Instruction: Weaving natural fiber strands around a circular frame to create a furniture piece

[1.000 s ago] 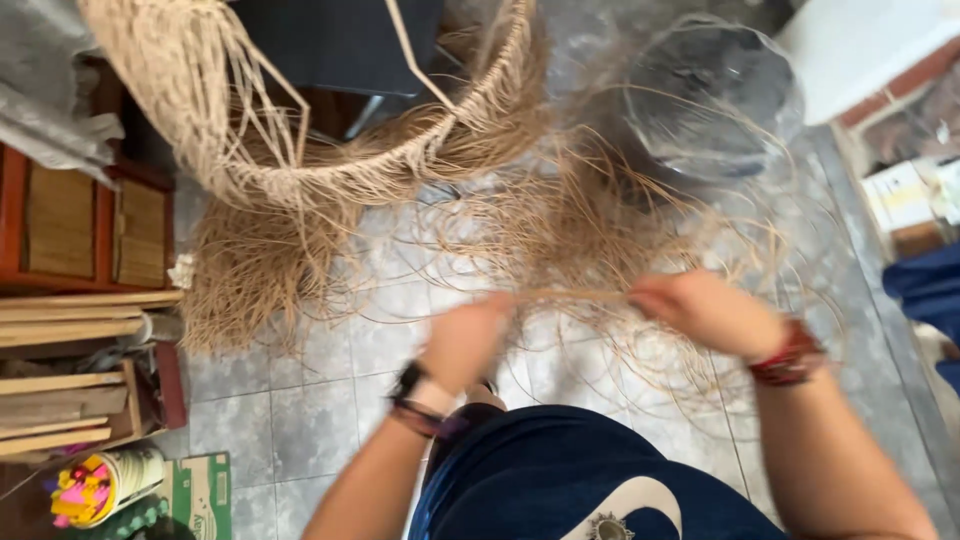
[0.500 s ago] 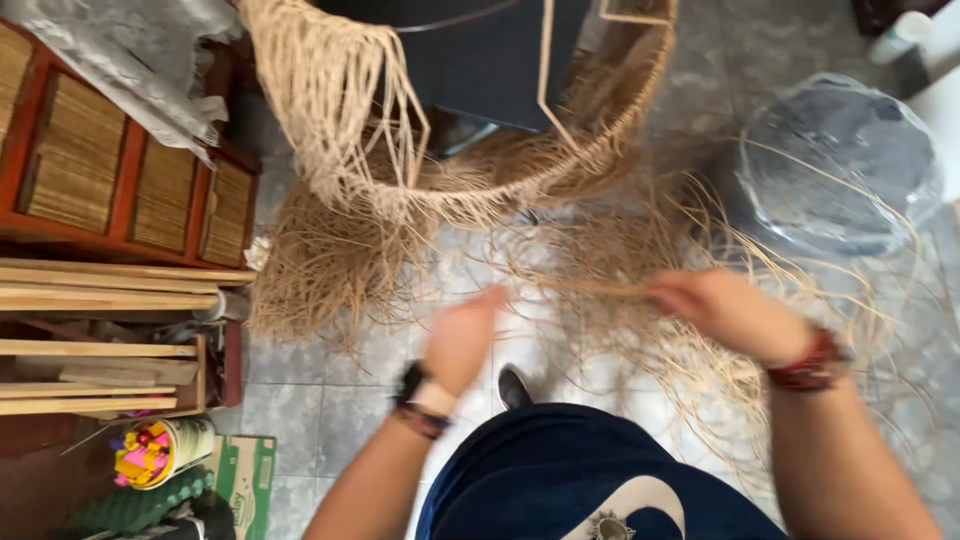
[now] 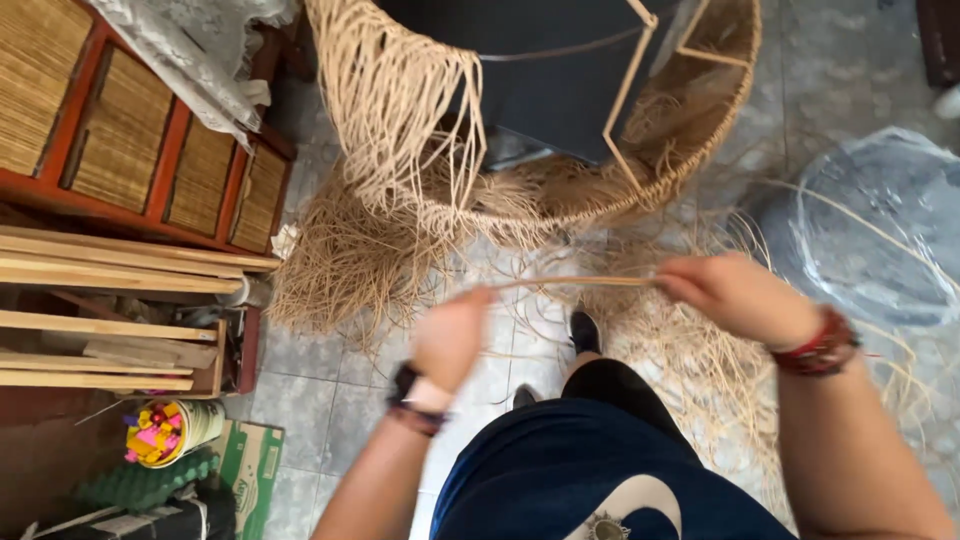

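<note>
Your left hand (image 3: 452, 335) sits just left of centre and your right hand (image 3: 738, 296) at about 3 o'clock from it, with a thin straw strand (image 3: 575, 283) stretched almost level between them. Your left fingers are closed on the strand's left end and your right fingers are pinched on its right end, so both hands are clamped on the same strand, pulled taut above the floor (image 3: 330, 390). The left hand is blurred, so the exact finger hold there is hard to read. At 12 o'clock from the strand stands a half-woven basket (image 3: 560, 190) on a thin metal frame (image 3: 640, 70), with loose fibres hanging from its left rim at about 11 o'clock. More loose straw (image 3: 335, 270) lies heaped on the tiles at 9 o'clock from your left hand and spreads under your right arm at 4 o'clock. A clear plastic bag (image 3: 880, 230) lies at 3 o'clock, near the right edge. A red shelf (image 3: 160, 160) with woven panels fills the 10 o'clock corner, and pale wooden slats (image 3: 110, 270) lie below it at 9 o'clock. A small tub (image 3: 175, 430) of coloured bits sits at 8 o'clock.
</note>
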